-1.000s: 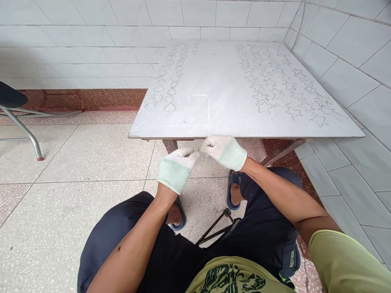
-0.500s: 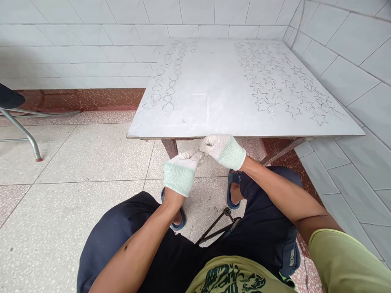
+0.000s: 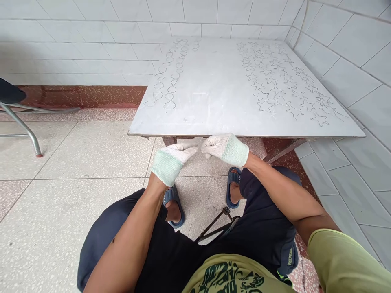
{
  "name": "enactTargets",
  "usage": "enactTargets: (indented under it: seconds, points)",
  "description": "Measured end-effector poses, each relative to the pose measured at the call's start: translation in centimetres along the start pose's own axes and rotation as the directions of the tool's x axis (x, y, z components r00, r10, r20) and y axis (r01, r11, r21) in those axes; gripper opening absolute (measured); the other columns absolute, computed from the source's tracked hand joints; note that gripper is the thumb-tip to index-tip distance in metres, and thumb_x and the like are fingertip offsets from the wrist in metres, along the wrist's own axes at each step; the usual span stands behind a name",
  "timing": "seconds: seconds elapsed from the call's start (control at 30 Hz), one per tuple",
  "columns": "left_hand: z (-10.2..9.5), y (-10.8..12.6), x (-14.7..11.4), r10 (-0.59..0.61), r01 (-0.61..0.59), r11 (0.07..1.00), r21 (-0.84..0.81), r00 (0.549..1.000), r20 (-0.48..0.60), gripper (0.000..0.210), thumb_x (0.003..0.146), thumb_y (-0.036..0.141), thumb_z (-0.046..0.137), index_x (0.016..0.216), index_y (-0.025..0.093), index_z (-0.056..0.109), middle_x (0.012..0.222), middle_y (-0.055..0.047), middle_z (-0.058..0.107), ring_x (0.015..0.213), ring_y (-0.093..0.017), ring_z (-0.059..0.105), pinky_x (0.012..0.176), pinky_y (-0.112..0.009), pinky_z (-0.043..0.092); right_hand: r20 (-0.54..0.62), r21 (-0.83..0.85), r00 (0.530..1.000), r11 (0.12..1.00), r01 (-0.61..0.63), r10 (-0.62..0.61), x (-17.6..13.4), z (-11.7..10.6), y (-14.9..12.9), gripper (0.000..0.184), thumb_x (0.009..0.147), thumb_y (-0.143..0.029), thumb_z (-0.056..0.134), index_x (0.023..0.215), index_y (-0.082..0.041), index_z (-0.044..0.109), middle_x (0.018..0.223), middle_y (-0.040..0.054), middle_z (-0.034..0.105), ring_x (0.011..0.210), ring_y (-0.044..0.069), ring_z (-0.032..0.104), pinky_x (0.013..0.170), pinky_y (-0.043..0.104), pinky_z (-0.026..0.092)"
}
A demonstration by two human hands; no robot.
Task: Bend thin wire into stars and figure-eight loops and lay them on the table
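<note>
My right hand [image 3: 215,145], in a white glove with a pale green cuff, is closed in a pinch just off the table's front edge. A bit of thin wire [image 3: 205,160] shows faintly below its fingertips. My left hand [image 3: 181,154], gloved the same way, has its fingers pressed together and pointing at the right fingertips, a small gap away; what lies between them is hidden. On the white table [image 3: 214,118] beyond, several star-shaped wire pieces [image 3: 264,106] lie at the right, and several looped, twisted wire pieces [image 3: 170,101] form rows at the left.
The table stands against tiled walls [image 3: 122,32] at the back and right. A metal chair leg [image 3: 32,136] rests on the speckled floor [image 3: 76,162] at the left. Between my sandalled feet is a dark folding frame [image 3: 214,226].
My left hand has drawn up and to the left, away from my right fingertips, and its fingers have straightened. My right hand has barely moved.
</note>
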State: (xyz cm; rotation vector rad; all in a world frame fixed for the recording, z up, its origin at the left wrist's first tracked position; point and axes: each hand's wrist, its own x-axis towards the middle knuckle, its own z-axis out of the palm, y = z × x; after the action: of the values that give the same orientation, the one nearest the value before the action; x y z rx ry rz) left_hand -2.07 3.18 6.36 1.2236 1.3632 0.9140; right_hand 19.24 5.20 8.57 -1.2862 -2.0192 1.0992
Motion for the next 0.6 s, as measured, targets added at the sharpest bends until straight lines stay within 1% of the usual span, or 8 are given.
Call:
enactTargets:
  seconds: [0.1, 0.17, 0.23, 0.33, 0.4, 0.5, 0.53, 0.6]
  points:
    - [0.1, -0.3, 0.6, -0.040, 0.042, 0.996, -0.081, 0.999, 0.023, 0.040, 0.065, 0.049, 0.090, 0.088, 0.017, 0.082, 0.067, -0.005, 0.073, 0.056, -0.018, 0.060, 0.057, -0.034, 0.048, -0.020, 0.042, 1.000, 0.999, 0.021, -0.020, -0.2, 0.4, -0.1, 0.020, 0.089, -0.020, 0.063, 0.074, -0.019, 0.077, 0.077, -0.0025, 0.078, 0.078, 0.013, 0.071, 0.081, 0.024, 0.050]
    - [0.4, -0.4, 0.6, -0.051, 0.055, 0.989, -0.138, 0.998, 0.031, 0.038, 0.063, 0.049, 0.091, 0.081, 0.017, 0.078, 0.063, -0.004, 0.069, 0.054, -0.017, 0.058, 0.054, -0.034, 0.047, -0.067, 0.068, 0.997, 0.997, 0.037, -0.033, -0.2, 0.7, -0.2, 0.022, 0.090, -0.021, 0.063, 0.074, -0.019, 0.078, 0.077, -0.0023, 0.078, 0.078, 0.013, 0.071, 0.081, 0.025, 0.051]
    - [0.8, -0.4, 0.5, -0.045, 0.045, 0.974, -0.220, 0.999, 0.007, 0.040, 0.060, 0.049, 0.092, 0.078, 0.018, 0.075, 0.061, -0.002, 0.066, 0.052, -0.014, 0.055, 0.051, -0.031, 0.044, -0.107, 0.120, 0.994, 0.992, 0.029, -0.017, -0.1, 1.1, -0.4, 0.022, 0.090, -0.021, 0.061, 0.077, -0.019, 0.078, 0.078, -0.0018, 0.078, 0.078, 0.013, 0.072, 0.082, 0.025, 0.052]
    - [1.9, -0.5, 0.1, -0.068, 0.037, 0.920, -0.389, 0.996, -0.065, 0.047, 0.054, 0.049, 0.096, 0.078, 0.017, 0.072, 0.060, 0.000, 0.064, 0.051, -0.010, 0.049, 0.047, -0.025, 0.034, -0.142, 0.177, 0.989, 0.984, -0.006, 0.032, 0.0, 1.6, -0.5, 0.023, 0.091, -0.018, 0.059, 0.078, -0.019, 0.078, 0.080, -0.0013, 0.079, 0.080, 0.013, 0.072, 0.082, 0.026, 0.053]
    - [2.5, -0.7, 0.0, -0.113, 0.067, 0.872, -0.484, 0.991, -0.066, 0.053, 0.045, 0.050, 0.100, 0.073, 0.017, 0.069, 0.055, 0.003, 0.060, 0.049, -0.008, 0.045, 0.045, -0.023, 0.029, -0.154, 0.179, 0.987, 0.984, -0.010, 0.038, 0.1, 1.7, -0.4, 0.024, 0.091, -0.017, 0.059, 0.078, -0.020, 0.079, 0.082, -0.0017, 0.080, 0.082, 0.013, 0.073, 0.084, 0.025, 0.054]
    - [3.0, -1.0, 0.0, -0.134, 0.100, 0.807, -0.582, 0.991, -0.017, 0.059, 0.035, 0.047, 0.105, 0.069, 0.017, 0.066, 0.055, 0.004, 0.058, 0.049, -0.007, 0.047, 0.048, -0.021, 0.034, -0.133, 0.203, 0.989, 0.979, -0.031, 0.059, 0.3, 1.5, -0.1, 0.021, 0.090, -0.018, 0.063, 0.081, -0.020, 0.081, 0.080, -0.0025, 0.080, 0.081, 0.012, 0.074, 0.082, 0.025, 0.055]
    - [3.0, -0.9, -0.1, -0.126, 0.099, 0.797, -0.596, 0.992, -0.004, 0.059, 0.037, 0.047, 0.106, 0.072, 0.017, 0.068, 0.058, 0.003, 0.062, 0.051, -0.007, 0.050, 0.050, -0.021, 0.038, -0.121, 0.221, 0.990, 0.974, -0.041, 0.069, 0.4, 1.3, 0.0, 0.019, 0.090, -0.019, 0.064, 0.082, -0.020, 0.081, 0.079, -0.0025, 0.079, 0.080, 0.012, 0.074, 0.080, 0.024, 0.055]
    - [2.7, -0.6, -0.5, -0.097, 0.078, 0.807, -0.586, 0.995, -0.002, 0.058, 0.050, 0.054, 0.103, 0.080, 0.015, 0.073, 0.070, -0.002, 0.070, 0.055, -0.008, 0.055, 0.054, -0.022, 0.042, -0.106, 0.260, 0.990, 0.964, -0.057, 0.087, 0.5, 1.0, 0.3, 0.017, 0.090, -0.020, 0.065, 0.082, -0.019, 0.081, 0.078, -0.0017, 0.079, 0.077, 0.013, 0.074, 0.078, 0.025, 0.056]
